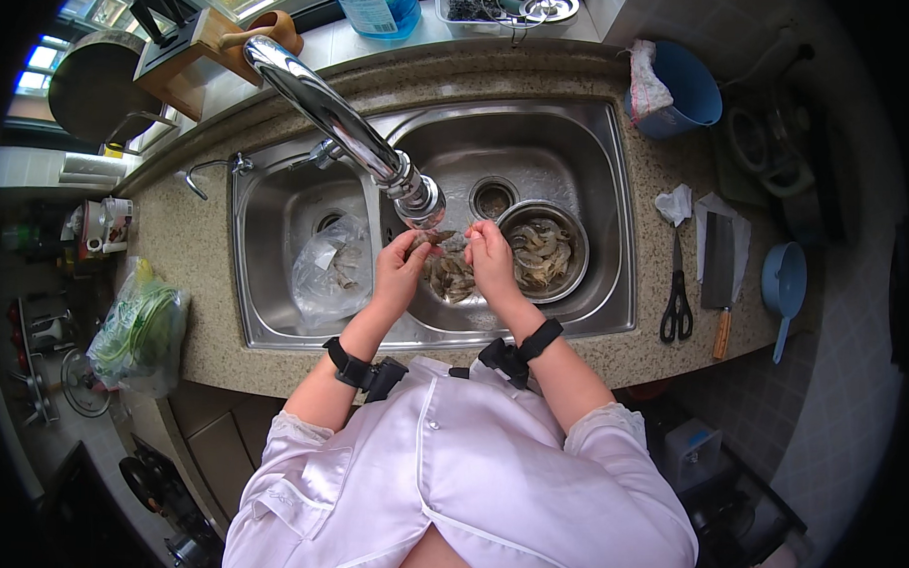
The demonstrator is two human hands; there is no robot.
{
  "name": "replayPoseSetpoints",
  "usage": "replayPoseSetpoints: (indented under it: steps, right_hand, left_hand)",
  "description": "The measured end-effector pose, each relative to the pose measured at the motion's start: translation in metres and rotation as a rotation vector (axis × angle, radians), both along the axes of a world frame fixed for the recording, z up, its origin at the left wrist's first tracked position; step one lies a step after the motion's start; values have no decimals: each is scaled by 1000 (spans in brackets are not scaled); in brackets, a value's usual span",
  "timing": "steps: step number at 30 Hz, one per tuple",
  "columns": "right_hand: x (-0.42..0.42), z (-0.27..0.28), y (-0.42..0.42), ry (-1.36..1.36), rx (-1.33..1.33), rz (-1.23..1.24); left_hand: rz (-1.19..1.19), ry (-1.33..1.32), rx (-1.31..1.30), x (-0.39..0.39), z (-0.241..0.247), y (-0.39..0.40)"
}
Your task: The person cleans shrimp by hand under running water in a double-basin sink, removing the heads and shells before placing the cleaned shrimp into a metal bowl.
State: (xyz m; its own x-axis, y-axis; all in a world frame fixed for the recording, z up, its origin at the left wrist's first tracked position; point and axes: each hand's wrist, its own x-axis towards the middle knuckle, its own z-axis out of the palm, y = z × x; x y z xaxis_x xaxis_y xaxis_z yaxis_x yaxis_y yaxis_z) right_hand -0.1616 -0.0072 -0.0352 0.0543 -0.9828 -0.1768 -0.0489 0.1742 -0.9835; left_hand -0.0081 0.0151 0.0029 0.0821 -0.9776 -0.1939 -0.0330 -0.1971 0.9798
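Note:
My left hand (pixel 399 267) pinches a raw shrimp (pixel 433 239) between thumb and fingers, just below the faucet spout (pixel 421 204). Close by on the right, the fingertips of my right hand (pixel 491 261) are pressed together. A thin sliver shows at those fingertips, too small to name. Under both hands, a heap of raw shrimp (pixel 449 278) lies on the floor of the larger sink basin (pixel 579 157). A round metal bowl (pixel 582 247) holding more shrimp (pixel 540 249) stands right of my right hand, in the same basin.
In the smaller left basin lies a clear plastic bag (pixel 316 279) with some contents. Scissors (pixel 678 299), a cleaver (pixel 718 263) and a blue ladle (pixel 783 280) lie on the right counter, before a blue bucket (pixel 683 89). Bagged green vegetables (pixel 141 326) sit at left.

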Motion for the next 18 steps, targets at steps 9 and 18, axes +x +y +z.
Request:
replayPoseSetpoints:
  steps: [9, 18]
  right_hand:
    - [-3, 15, -2, 207, 79, 103]
    - [10, 43, -5, 395, -132, 192]
  left_hand:
    - [-60, -454, -101, 6, 8, -4]
    - [-112, -521, -261, -3, 16, -9]
